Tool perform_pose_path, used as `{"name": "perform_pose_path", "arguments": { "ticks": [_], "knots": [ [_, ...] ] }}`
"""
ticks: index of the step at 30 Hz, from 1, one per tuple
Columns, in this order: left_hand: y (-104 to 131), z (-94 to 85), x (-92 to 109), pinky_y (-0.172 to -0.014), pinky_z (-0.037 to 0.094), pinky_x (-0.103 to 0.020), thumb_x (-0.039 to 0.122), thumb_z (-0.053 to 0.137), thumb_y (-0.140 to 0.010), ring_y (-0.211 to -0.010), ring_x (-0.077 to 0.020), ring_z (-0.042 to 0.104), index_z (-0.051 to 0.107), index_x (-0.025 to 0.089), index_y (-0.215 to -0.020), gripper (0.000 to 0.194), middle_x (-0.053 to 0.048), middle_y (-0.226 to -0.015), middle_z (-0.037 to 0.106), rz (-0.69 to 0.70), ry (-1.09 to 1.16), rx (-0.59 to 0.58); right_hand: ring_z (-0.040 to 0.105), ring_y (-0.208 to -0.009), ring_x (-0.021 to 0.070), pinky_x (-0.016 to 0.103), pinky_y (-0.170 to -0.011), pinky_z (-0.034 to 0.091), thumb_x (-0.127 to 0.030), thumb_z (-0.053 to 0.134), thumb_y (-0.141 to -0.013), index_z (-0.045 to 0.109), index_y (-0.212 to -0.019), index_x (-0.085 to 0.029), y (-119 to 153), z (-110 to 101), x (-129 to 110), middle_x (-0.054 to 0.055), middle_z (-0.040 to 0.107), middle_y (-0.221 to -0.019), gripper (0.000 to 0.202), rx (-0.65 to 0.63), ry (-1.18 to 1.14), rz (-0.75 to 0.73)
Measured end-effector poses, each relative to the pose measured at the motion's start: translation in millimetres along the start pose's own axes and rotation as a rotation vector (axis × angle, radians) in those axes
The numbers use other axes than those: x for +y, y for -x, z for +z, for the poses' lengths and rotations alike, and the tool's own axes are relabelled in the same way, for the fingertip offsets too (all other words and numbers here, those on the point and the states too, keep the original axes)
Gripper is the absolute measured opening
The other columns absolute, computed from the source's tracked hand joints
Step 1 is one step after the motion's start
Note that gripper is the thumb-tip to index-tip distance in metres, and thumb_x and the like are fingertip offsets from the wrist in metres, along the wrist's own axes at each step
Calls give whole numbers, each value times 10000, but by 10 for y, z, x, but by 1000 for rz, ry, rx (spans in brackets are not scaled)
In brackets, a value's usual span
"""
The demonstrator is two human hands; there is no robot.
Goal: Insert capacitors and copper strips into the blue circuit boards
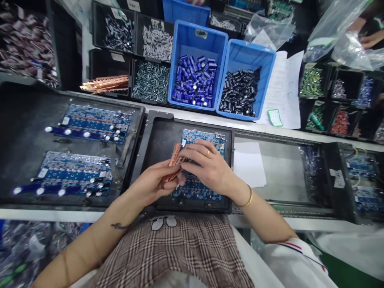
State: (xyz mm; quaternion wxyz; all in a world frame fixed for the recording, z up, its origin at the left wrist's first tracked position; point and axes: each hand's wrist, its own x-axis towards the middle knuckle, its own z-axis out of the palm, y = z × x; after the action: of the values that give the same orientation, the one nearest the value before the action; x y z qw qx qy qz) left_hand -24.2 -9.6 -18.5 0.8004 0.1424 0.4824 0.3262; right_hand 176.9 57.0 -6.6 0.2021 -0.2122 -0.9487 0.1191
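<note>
Copper-coloured strips [175, 157] are held in my left hand [159, 179], its fingers wrapped round their lower part. My right hand [204, 162], with a ring and a bracelet, reaches over from the right; its fingertips meet at the strips, and whether they pinch one is hidden. Both hands are above a blue circuit board [204, 192] in a black tray [159, 132]. The hands cover the middle of this board. More copper-coloured strips [108, 83] lie in a black bin at the upper left.
Two boards with capacitors [96, 120] [75, 172] lie in the left tray. Blue bins hold blue capacitors [196, 80] and black capacitors [240, 90]. White paper [249, 164] lies right of the middle tray. Another person's hand [372, 39] shows at the upper right.
</note>
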Motion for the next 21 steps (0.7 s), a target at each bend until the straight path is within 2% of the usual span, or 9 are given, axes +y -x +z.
{"name": "perform_pose_path", "arguments": {
  "ticks": [1, 3, 5, 7, 9, 11, 12, 17, 21],
  "knots": [
    [0, -1, 8, -375, 338, -146, 332, 695, -819, -475, -85, 514, 537, 142, -1018, 318, -76, -728, 678, -17, 3, 2, 494, -1230, 196, 424, -1071, 375, -161, 436, -990, 672, -1068, -257, 52, -27, 13, 41, 634, -1255, 266, 4, -13, 1],
    [-16, -9, 13, -510, 528, -235, 321, 692, -826, -673, -179, 672, 529, 151, -1063, 335, -115, -851, 713, 59, -31, 111, 547, -1092, 195, 415, -1002, 420, -136, 425, -987, 679, -1048, -259, 175, -22, 131, 37, 681, -1123, 289, 39, 15, 117],
    [-41, -27, 0, -615, 585, -294, 321, 699, -826, -786, -213, 705, 507, 166, -1074, 350, -117, -926, 719, 182, -101, 245, 557, -953, 194, 405, -943, 438, -103, 424, -976, 690, -1057, -255, 300, 47, 305, 38, 698, -1005, 317, 54, 81, 251],
    [-56, -50, -35, -493, 526, -234, 365, 701, -831, -646, -162, 666, 495, 184, -1076, 368, -80, -891, 711, 239, -172, 296, 544, -895, 194, 412, -945, 423, -85, 428, -968, 698, -1072, -250, 392, 144, 448, 37, 699, -941, 333, 15, 141, 302],
    [-51, -67, -86, -366, 339, -147, 410, 696, -837, -462, -79, 516, 499, 200, -1079, 376, -19, -770, 666, 235, -211, 277, 538, -894, 193, 418, -971, 398, -85, 436, -967, 703, -1083, -250, 440, 233, 515, 32, 696, -914, 334, -31, 179, 296],
    [-30, -73, -143, -360, 179, -119, 442, 677, -849, -393, -27, 344, 507, 205, -1073, 368, 34, -657, 582, 220, -221, 250, 534, -904, 193, 419, -985, 380, -93, 446, -966, 708, -1078, -246, 457, 294, 521, 29, 691, -898, 323, -40, 212, 291],
    [-17, -71, -171, -374, 147, -121, 446, 667, -854, -394, -19, 295, 508, 202, -1062, 358, 47, -630, 547, 212, -221, 247, 532, -906, 194, 420, -987, 375, -94, 450, -965, 711, -1076, -245, 460, 316, 514, 29, 689, -891, 321, -33, 223, 293],
    [12, -49, -242, -400, 125, -139, 467, 623, -868, -411, -20, 225, 468, 204, -995, 331, 60, -617, 506, 210, -247, 280, 524, -895, 194, 431, -990, 370, -63, 445, -948, 722, -1089, -264, 459, 354, 516, 30, 683, -867, 370, -22, 224, 306],
    [15, -38, -199, -402, 138, -131, 482, 659, -842, -421, -15, 229, 427, 202, -919, 372, 56, -621, 515, 174, -214, 271, 530, -946, 213, 467, -1013, 371, -82, 470, -940, 732, -1037, -266, 369, 251, 404, 45, 667, -945, 334, -56, 229, 341]
  ]
}}
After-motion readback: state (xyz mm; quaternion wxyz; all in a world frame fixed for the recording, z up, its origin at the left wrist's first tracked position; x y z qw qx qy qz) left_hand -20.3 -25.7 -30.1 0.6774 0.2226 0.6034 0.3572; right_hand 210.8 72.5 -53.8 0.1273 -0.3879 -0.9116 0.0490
